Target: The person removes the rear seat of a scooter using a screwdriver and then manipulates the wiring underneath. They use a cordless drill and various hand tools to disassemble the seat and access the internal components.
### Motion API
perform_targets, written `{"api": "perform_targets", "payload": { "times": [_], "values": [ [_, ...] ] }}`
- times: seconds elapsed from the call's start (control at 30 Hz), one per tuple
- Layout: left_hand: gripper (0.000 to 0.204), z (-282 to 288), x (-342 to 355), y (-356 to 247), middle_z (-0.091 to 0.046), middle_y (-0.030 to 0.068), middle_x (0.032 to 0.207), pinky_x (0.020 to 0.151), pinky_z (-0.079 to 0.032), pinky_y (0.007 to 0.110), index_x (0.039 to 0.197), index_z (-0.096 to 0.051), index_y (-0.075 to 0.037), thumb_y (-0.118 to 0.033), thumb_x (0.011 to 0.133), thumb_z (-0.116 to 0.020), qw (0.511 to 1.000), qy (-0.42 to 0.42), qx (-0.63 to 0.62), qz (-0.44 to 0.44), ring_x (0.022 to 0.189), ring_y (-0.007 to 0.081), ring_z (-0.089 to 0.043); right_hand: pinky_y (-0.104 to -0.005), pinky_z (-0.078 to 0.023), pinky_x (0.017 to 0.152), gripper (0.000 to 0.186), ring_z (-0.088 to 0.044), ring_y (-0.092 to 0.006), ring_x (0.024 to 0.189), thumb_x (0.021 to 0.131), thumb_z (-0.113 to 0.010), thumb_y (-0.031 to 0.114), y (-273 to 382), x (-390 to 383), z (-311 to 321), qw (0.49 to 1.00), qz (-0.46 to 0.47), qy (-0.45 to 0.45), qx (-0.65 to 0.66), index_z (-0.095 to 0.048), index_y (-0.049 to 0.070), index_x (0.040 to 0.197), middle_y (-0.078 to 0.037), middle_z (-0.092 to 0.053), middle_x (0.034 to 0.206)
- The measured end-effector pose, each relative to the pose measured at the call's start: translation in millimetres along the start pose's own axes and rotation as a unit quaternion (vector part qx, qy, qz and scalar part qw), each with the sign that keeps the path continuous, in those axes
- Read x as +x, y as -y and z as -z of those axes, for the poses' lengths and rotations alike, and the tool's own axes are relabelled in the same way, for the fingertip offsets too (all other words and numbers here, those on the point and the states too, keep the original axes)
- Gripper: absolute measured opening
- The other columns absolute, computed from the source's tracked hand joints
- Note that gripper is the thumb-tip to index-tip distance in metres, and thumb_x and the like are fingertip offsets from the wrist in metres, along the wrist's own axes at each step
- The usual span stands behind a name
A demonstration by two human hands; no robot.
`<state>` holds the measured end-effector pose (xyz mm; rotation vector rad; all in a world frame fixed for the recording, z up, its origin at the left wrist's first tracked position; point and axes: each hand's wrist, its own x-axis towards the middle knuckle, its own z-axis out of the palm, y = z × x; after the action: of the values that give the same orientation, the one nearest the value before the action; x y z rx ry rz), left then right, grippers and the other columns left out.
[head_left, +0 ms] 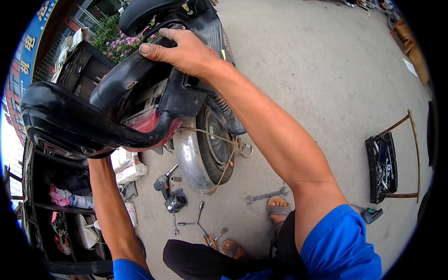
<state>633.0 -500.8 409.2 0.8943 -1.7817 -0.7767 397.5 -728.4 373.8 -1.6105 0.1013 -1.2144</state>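
- The right grip (189, 51) is lying over the black seat (123, 74) of the scooter, its thumb pressing on the edge and its forefinger spreading away; the other fingers are hiding, so I cannot tell whether it is clenching.
- The left forearm (105, 200) is reaching up behind the black rounded backrest (56, 116), which is covering the left grip; its state I cannot tell.
- The scooter is standing in front of the person, up and left of the middle, its wheel (217, 144) sitting under a grey fender (186, 156) with a pale cord (226, 169) running across it.
- On the concrete floor (298, 60), a power tool (162, 183), a three-armed wrench (198, 221) and a large wrench (267, 196) are lying near the person's sandalled feet.
- To the right, a black toolbox (372, 170) is holding metal tools.
- To the left, a dark shelf (56, 205) is holding cloths (70, 197).
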Motion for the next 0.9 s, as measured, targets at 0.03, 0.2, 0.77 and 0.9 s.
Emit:
{"api": "perform_targets", "payload": {
  "times": [0.03,0.2,0.77,0.9],
  "values": [
    [0.083,0,1,8,-0.037,0.0238,0.155,0.123,-0.022,0.052,0.155,-0.029,0.001,-0.059,0.100,-0.048,0.999,-0.002,-0.040,-0.007,0.145,0.0361,-0.035,-0.0391,-0.050,0.097,0.096,-0.067,-0.0338,0.108,0.069,-0.081,0.069,2,1,1,1.000,0.002,0.003,0.023,-0.064,-0.012,0.118,-0.027,-0.068,0.113],
    [0.088,16,-21,29,-0.025,0.0240,0.162,0.125,-0.011,0.053,0.157,-0.023,-0.001,-0.065,0.099,-0.041,0.991,-0.115,-0.025,0.056,0.150,0.0385,-0.025,-0.0381,-0.052,0.090,0.082,-0.070,-0.0302,0.101,0.073,-0.080,0.065,2,0,-2,0.999,-0.004,-0.033,0.014,-0.069,-0.008,0.107,-0.021,-0.072,0.103],
    [0.087,-47,22,3,-0.041,0.0214,0.151,0.122,-0.024,0.043,0.152,-0.031,0.004,-0.059,0.096,-0.054,0.941,-0.323,0.084,0.057,0.142,0.0305,-0.039,-0.0331,-0.039,0.110,0.059,-0.056,-0.0214,0.123,0.101,-0.061,0.037,-24,10,40,0.961,-0.096,0.076,0.248,-0.055,-0.013,0.132,-0.018,-0.062,0.131],
    [0.087,-51,18,2,-0.046,0.0207,0.148,0.120,-0.029,0.041,0.151,-0.033,0.004,-0.057,0.094,-0.058,0.942,-0.267,0.201,0.029,0.138,0.0286,-0.044,-0.0312,-0.047,0.090,0.049,-0.061,-0.0133,0.100,0.096,-0.069,0.041,-10,3,25,0.982,-0.102,0.068,0.143,-0.072,-0.005,0.112,-0.010,-0.071,0.106]
  ]
}}
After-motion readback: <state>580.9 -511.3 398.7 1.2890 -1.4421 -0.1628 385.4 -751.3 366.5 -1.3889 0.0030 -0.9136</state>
